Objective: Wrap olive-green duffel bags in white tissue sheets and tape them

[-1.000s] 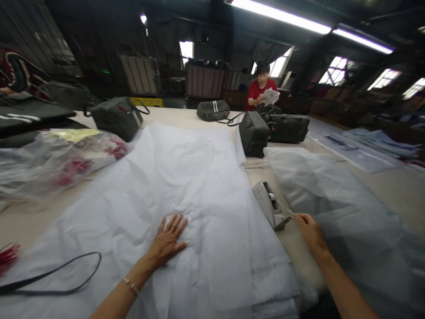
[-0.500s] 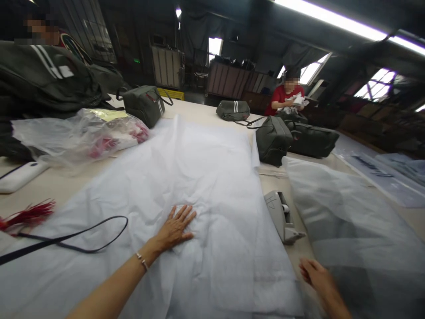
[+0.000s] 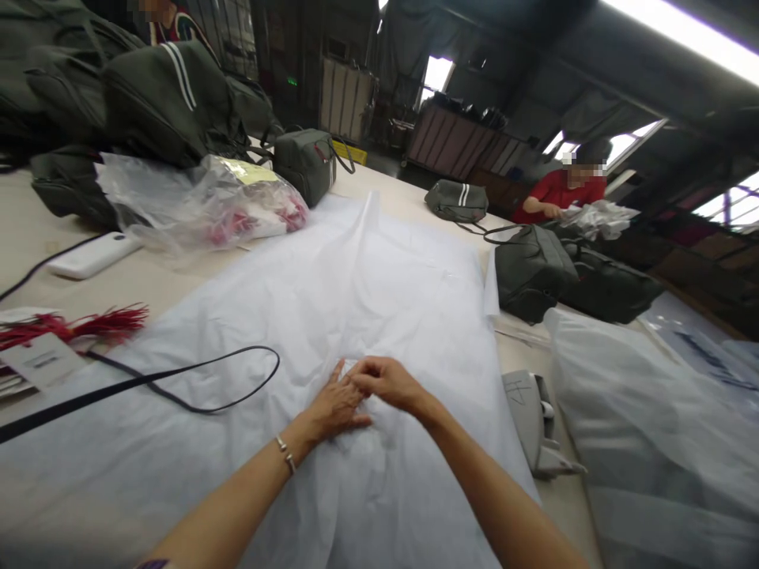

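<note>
My left hand (image 3: 337,411) lies flat with its fingers stretched out on a wide, wrinkled stack of thin white sheets (image 3: 415,284). Over its fingertips, my right hand (image 3: 390,382) is closed, thumb and fingers bent together; whatever they pinch, if anything, is hidden. The two hands touch or overlap at the fingers. A black strap (image 3: 127,384) curves across the sheets in a loop to their left. Right of the sheets stands a grey tape dispenser (image 3: 525,411) with marker writing on its side.
Dark green bags (image 3: 169,103) are heaped at the far left, behind a clear plastic bag (image 3: 195,213). A white phone-like object (image 3: 95,255) and red tassels (image 3: 112,323) with tags lie left. Translucent sheeting (image 3: 622,411) covers the right side. A person in red (image 3: 560,194) works beyond more bags.
My right hand has moved left from beside the tape dispenser to my left hand's fingertips. My left hand stays flat on the sheets. The view has shifted.
</note>
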{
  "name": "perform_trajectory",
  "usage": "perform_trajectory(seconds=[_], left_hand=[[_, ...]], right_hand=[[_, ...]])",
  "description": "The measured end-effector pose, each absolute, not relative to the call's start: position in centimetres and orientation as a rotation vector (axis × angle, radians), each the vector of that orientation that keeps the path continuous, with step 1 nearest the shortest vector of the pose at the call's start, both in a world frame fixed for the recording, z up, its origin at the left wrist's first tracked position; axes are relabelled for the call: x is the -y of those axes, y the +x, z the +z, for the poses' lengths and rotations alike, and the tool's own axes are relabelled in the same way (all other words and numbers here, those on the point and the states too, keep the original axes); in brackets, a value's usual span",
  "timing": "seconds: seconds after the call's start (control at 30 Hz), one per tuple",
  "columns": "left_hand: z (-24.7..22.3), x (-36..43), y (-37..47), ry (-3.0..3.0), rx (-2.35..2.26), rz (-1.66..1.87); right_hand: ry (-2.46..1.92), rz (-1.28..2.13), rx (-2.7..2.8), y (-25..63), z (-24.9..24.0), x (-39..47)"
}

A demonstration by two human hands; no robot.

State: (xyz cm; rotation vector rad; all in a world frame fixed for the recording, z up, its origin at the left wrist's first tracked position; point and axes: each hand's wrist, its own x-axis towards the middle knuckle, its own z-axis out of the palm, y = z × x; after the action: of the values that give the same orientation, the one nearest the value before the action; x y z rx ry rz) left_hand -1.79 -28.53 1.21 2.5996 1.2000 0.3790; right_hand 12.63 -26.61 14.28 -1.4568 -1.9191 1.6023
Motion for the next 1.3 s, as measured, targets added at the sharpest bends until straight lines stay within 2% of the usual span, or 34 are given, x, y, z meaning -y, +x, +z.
perform_trajectory(seconds=[0.2,0.43,0.67,0.8,1.0,1.3], left_hand=[[1.5,28.7,-1.6,2.563,-1.163,0.355],[1.3,28.7,-1.5,2.553,-1.176,0.338],[2.4,28.7,-1.5,2.476,-1.156,0.323],[4.2,28.2,-1.5,2.217,-1.123,0.366],[6.8,26.2,-0.9,1.889,-1.195,0.437],[9.0,25.1,-1.2,1.685,-1.142,0.48]], right_hand=[[-2.059,1.258,1.799,19.8,9.9,18.5],[-2.221,1.283,1.671,21.6,8.0,17.4],[-1.892,1.586,1.35,22.2,11.3,19.7],[-1.67,1.739,1.17,21.8,12.8,23.5],[-1.277,2.024,0.581,19.6,12.2,28.5],[-1.091,2.125,0.48,18.2,11.0,29.4]])
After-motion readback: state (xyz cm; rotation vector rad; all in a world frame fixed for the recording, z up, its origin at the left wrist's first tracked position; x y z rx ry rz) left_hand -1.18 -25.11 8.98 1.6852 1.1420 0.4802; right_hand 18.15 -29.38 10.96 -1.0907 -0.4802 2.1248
